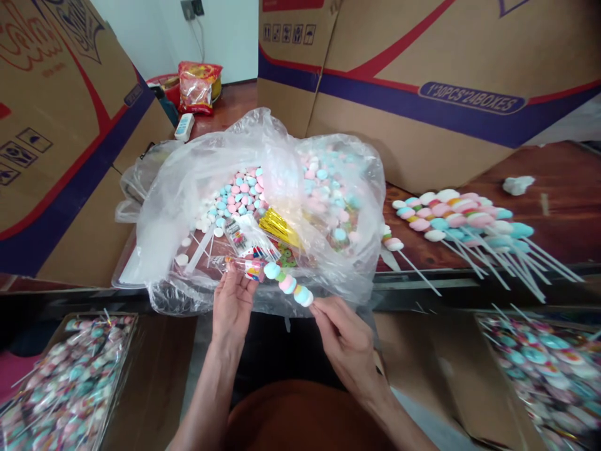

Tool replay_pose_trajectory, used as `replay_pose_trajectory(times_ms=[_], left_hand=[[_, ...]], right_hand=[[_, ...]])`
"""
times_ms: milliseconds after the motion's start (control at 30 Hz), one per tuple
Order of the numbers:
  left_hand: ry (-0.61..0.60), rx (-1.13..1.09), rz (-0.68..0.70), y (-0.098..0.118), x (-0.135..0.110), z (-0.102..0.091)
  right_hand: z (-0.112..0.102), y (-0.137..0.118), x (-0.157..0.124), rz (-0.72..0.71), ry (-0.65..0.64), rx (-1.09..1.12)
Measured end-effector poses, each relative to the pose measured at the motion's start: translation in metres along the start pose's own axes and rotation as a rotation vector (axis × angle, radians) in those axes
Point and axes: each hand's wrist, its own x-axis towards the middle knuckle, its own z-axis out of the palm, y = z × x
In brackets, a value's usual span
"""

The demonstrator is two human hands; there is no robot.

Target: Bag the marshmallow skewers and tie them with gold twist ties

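Alignment is probably mattering most: the right hand [345, 332] is pinching the straight pastel candy skewer [288, 284] at its near end, its tip meeting or nearly meeting the small printed clear-plastic wrapper [253, 270] the left hand [233, 304] is pinching. The skewer is looking plump, banded blue, pink and white, with thin green and orange between.

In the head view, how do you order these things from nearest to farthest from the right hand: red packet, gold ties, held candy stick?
1. Held candy stick: in the right hand, pointing leftward.
2. Gold ties: forward and left of that hand.
3. Red packet: far back, left.
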Motion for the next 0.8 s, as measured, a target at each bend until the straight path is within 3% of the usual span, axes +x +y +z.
replay_pose_trajectory(times_ms=[200,400,567,800], left_hand=[[-0.03,0.045,0.081,-0.006,-0.001,-0.003],[-0.15,0.134,0.075,-0.007,-0.004,-0.005],[-0.167,0.13,0.034,-0.013,-0.012,-0.003],[-0.168,0.13,0.007,-0.018,-0.017,-0.001]], right_hand=[[-0.003,0.0,-0.005,-0.133,0.013,-0.289],[-0.01,-0.002,0.001,-0.067,-0.169,-0.116],[0.0,-0.006,0.002,0.037,-0.078,-0.025],[0.011,-0.006,0.0,0.009,-0.085,-0.05]])
